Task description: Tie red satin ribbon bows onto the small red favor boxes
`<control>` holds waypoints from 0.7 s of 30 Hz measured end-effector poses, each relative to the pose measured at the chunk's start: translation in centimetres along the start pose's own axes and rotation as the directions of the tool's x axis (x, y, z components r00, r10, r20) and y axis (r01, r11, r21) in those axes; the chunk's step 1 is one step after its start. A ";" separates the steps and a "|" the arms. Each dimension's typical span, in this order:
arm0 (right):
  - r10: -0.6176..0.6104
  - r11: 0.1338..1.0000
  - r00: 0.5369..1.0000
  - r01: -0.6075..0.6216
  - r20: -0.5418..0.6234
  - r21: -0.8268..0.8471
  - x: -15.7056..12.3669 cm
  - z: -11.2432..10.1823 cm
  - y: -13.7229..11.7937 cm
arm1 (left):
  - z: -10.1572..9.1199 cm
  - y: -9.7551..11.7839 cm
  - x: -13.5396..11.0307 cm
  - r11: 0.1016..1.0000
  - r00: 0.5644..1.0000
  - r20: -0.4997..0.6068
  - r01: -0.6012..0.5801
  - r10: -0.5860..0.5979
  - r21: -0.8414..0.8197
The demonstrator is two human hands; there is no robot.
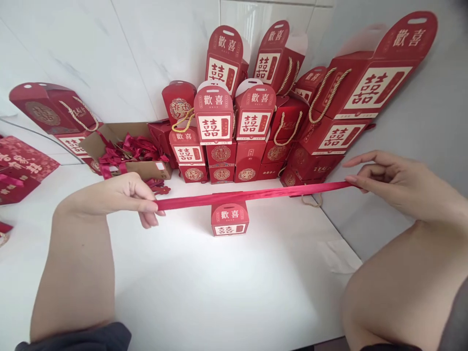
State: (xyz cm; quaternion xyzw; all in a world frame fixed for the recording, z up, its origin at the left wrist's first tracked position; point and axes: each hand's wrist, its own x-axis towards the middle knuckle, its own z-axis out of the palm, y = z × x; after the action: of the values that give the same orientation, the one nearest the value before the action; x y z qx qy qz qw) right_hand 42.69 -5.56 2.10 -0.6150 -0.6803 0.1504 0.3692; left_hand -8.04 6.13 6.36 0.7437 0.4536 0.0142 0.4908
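Note:
A red ribbon (270,193) is stretched nearly level between my two hands above the table. My left hand (133,199) pinches one end between thumb and fingers. At the other end, my right hand (387,175) grips the ribbon between thumb and fingertip, its other fingers loosely curled. Behind and below the middle of the ribbon stands a small red gift box (230,219) with white characters and a white front label. The ribbon crosses in front of the upper part of this box, and I cannot tell whether they touch.
Stacks of red gift boxes (221,161), some with gold rope handles, line the back wall. An open cardboard box (144,168) full of red ribbons stands at the back left. Tall stacked boxes (378,95) lean at the right. A whitish sheet (338,256) lies on the white table (219,292).

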 end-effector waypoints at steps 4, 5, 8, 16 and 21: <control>0.210 0.947 0.965 -0.160 0.160 -0.279 0.8 1.3 -0.8 | 1.9 1.2 1.7 0.995 0.988 -0.123 -0.092 0.094 0.021; 0.205 0.934 0.972 -0.158 0.117 -0.322 1.1 2.2 -2.0 | 2.9 1.8 2.2 0.991 0.986 -0.105 -0.123 0.128 0.048; 0.027 0.982 0.982 0.009 0.188 -0.187 1.8 6.6 -7.0 | 6.4 3.5 3.1 0.966 0.969 -0.098 -0.212 0.228 0.147; -0.447 0.826 0.762 0.152 0.468 0.543 1.3 15.7 -13.4 | 10.5 4.5 2.9 0.941 0.948 -0.106 -0.274 0.299 0.199; -0.326 0.823 0.823 0.005 0.465 0.568 0.8 12.8 -12.5 | 10.4 3.8 4.3 0.911 0.891 -0.258 -0.301 0.375 0.283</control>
State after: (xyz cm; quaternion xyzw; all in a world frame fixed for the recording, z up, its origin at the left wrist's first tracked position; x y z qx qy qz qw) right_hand 24.84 -4.04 1.85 -0.3518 -0.7380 0.4706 0.3319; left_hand 1.85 1.21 2.02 0.8530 0.3853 0.1612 0.3129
